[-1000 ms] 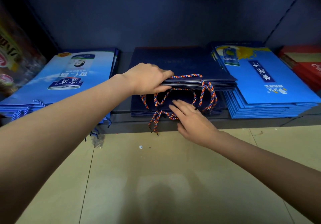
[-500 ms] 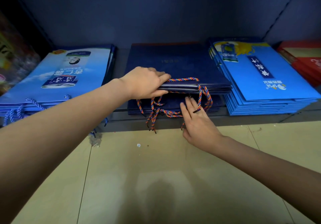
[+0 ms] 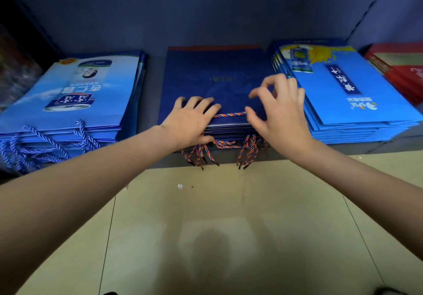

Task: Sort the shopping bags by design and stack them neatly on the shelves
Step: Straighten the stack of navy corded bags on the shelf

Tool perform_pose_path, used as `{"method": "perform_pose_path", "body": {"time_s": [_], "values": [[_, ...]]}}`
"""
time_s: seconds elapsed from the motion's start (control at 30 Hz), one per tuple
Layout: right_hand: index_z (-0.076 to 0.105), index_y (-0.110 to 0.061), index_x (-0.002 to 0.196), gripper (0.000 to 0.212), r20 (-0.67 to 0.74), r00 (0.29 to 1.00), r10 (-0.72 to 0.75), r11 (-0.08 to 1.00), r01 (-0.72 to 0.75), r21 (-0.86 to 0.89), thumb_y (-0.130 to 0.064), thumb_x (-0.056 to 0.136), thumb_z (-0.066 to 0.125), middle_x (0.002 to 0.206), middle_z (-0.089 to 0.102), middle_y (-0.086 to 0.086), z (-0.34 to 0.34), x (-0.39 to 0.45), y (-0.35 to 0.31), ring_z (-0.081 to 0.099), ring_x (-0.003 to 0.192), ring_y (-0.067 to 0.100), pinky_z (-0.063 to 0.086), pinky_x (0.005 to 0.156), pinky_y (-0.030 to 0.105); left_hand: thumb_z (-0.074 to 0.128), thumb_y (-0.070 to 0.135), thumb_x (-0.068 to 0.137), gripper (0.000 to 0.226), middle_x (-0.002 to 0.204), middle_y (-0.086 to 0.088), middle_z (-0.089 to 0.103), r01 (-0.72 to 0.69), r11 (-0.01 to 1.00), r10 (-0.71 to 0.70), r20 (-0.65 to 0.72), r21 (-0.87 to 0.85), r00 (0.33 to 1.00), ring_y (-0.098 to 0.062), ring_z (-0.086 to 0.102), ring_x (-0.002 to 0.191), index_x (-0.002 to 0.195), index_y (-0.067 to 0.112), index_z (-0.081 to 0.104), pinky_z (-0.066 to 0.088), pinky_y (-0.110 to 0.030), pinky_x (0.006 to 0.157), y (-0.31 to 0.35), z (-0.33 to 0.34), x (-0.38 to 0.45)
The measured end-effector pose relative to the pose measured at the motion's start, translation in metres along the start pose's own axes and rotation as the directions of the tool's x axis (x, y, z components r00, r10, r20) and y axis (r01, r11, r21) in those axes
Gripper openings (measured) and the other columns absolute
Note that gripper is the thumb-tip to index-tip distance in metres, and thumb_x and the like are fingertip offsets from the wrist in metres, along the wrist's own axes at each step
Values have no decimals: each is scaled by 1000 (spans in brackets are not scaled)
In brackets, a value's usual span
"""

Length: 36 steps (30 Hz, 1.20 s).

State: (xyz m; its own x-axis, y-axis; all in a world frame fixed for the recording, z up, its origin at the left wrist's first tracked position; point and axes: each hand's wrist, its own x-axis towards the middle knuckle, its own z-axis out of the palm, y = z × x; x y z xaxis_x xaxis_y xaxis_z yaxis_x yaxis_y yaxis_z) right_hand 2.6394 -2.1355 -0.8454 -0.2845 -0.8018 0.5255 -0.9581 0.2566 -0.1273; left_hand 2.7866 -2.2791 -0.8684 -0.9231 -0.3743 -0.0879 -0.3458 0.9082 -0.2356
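Observation:
A stack of dark navy shopping bags (image 3: 217,75) lies flat in the middle of the low shelf. Their red, blue and orange rope handles (image 3: 248,150) hang over the front edge, and one rope (image 3: 230,114) lies across the top bag. My left hand (image 3: 190,121) is at the stack's front left corner, fingers spread on top and thumb tucked under the upper bags. My right hand (image 3: 279,109) hovers just above the stack's right side, blurred, with its fingers loosely curled and nothing in them.
A pile of light blue bags (image 3: 75,93) with blue rope handles lies to the left. A pile of bright blue bags (image 3: 343,93) sits close on the right, and red bags (image 3: 402,68) are further right. Beige floor tiles (image 3: 217,226) lie below the shelf.
The upper navy bags, held lifted before, now lie down on the stack. My right hand left the handles at the front and rose above the stack's right side.

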Motion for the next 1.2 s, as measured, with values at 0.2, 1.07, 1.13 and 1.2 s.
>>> {"method": "perform_pose_path", "body": {"time_s": [0.2, 1.07, 1.13, 1.2], "values": [[25, -23, 145, 94, 616, 780, 112, 977, 28, -213, -64, 70, 66, 154, 9, 10, 2, 4, 3, 0, 143, 31, 2, 113, 54, 66, 43, 81, 103, 159, 2, -3, 3, 999, 2, 124, -37, 992, -25, 8, 143, 150, 25, -9, 19, -49, 111, -8, 2, -7], [62, 0, 113, 65, 170, 928, -333, 930, 353, -107, -27, 59, 86, 107, 66, 15, 27, 16, 26, 61, 95, 38, 29, 96, 69, 64, 54, 78, 84, 147, -2, 31, 73, 994, -84, -142, -84, 986, -28, 29, 131, 144, 22, 25, 14, -50, 110, -3, -20, 2], [62, -1, 114, 62, 182, 927, -327, 937, 344, -70, -26, 61, 85, 108, 66, 15, 24, 22, 27, 60, 97, 38, 28, 97, 69, 66, 58, 75, 87, 144, -1, 34, 52, 991, -72, -170, -121, 983, -27, 31, 130, 144, 23, 27, 16, -47, 109, -6, -23, 1], [62, -3, 116, 61, 212, 924, -318, 942, 332, -35, -27, 65, 84, 109, 65, 14, 20, 28, 28, 59, 100, 38, 25, 99, 69, 63, 62, 74, 85, 141, -1, 37, 39, 973, -75, -152, -229, 986, -26, 34, 128, 143, 24, 31, 21, -43, 106, -9, -27, 2]]}}
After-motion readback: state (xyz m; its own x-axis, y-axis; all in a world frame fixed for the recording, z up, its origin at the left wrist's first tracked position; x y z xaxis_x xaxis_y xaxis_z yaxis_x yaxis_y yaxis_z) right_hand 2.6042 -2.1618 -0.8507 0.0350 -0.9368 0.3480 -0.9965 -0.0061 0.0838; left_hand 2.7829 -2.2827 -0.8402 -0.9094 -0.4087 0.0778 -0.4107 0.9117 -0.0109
